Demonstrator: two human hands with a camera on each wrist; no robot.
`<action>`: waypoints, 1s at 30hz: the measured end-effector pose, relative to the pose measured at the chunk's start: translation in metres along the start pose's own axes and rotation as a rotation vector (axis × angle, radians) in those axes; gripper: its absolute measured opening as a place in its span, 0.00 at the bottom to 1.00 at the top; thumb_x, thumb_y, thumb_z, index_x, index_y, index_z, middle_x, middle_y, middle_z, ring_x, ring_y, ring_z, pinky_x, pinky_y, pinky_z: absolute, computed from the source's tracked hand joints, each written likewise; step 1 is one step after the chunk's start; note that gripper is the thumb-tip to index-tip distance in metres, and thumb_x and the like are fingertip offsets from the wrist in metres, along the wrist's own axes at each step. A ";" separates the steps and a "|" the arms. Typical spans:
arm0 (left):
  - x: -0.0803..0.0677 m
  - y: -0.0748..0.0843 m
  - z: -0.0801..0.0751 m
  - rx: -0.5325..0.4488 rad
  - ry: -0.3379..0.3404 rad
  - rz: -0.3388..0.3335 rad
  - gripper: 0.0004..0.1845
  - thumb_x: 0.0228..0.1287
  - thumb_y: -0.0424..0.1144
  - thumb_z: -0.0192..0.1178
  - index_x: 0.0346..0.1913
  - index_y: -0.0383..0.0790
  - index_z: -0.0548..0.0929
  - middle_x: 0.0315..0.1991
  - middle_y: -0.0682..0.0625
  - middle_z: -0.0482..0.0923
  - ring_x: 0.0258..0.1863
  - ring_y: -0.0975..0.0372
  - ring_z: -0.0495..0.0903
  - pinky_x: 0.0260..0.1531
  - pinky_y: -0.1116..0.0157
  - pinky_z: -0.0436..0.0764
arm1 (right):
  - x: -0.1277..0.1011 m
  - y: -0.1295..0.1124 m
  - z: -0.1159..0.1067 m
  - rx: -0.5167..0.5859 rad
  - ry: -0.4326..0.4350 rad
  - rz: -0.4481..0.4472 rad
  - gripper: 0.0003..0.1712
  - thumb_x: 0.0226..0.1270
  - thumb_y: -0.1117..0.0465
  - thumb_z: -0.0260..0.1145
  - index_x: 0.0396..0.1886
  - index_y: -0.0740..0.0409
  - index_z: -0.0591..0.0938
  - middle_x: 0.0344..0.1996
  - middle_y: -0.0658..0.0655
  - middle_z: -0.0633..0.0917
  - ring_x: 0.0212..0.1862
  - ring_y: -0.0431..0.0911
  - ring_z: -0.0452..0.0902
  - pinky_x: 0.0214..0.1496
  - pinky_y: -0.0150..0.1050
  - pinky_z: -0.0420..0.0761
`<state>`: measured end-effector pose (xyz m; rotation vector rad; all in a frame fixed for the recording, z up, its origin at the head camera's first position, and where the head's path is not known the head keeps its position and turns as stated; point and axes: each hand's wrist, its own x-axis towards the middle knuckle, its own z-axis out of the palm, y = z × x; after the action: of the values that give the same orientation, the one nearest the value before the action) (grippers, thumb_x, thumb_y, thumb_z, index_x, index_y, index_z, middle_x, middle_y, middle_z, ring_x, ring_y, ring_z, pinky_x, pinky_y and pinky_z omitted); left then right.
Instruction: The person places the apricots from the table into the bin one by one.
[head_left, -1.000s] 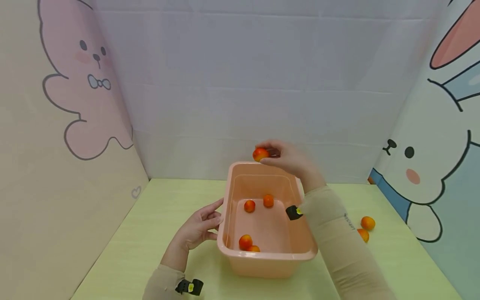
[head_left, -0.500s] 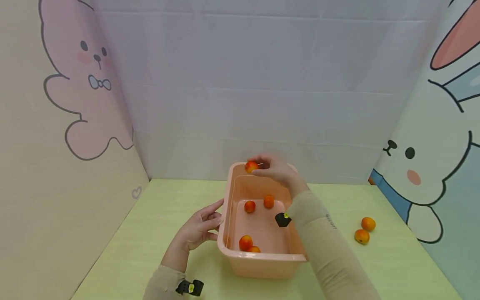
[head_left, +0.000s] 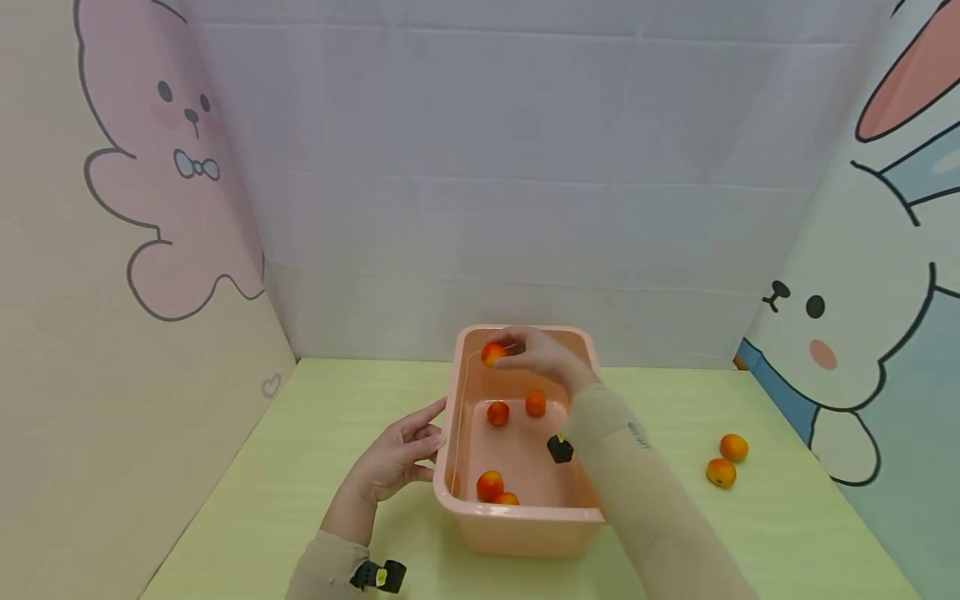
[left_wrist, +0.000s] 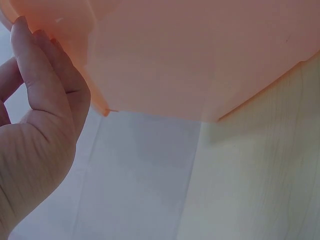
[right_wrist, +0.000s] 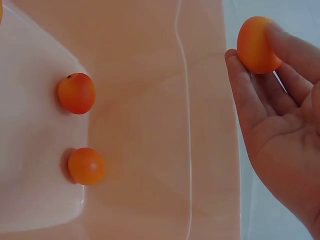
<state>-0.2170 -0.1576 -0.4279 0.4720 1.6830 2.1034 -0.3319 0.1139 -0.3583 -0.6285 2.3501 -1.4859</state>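
Fruit (head_left: 492,355) pinched by right hand (head_left: 538,354), tub (head_left: 525,535) touched by straight-fingered left hand (head_left: 399,454); placing step likely, low release called for.

In the head view, the person's right hand (head_left: 536,357) pinched a red-orange fruit (head_left: 492,355) over the far end of a pale-orange bin (head_left: 525,462), while the left hand (head_left: 395,457) touched the bin's left side. Two fruits (head_left: 498,413) lay near each other toward the far end of the bin's floor, and another two (head_left: 490,486) sat together at the near end, one partly hidden by the rim. Two more oranger fruits (head_left: 733,447) rested just beside each other on the pale yellow-green table (head_left: 660,408), right of the sleeved right arm (head_left: 637,483).
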 end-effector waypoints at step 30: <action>0.000 0.000 0.001 0.004 0.004 -0.017 0.36 0.73 0.31 0.56 0.78 0.37 0.52 0.42 0.48 0.78 0.34 0.62 0.82 0.35 0.61 0.87 | 0.014 0.029 0.021 -0.113 -0.251 0.126 0.19 0.61 0.62 0.74 0.53 0.51 0.84 0.49 0.50 0.82 0.53 0.48 0.74 0.62 0.46 0.76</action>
<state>-0.2168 -0.1568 -0.4276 0.4536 1.6881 2.0910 -0.3402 0.1017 -0.3932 -0.6402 2.2448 -1.1555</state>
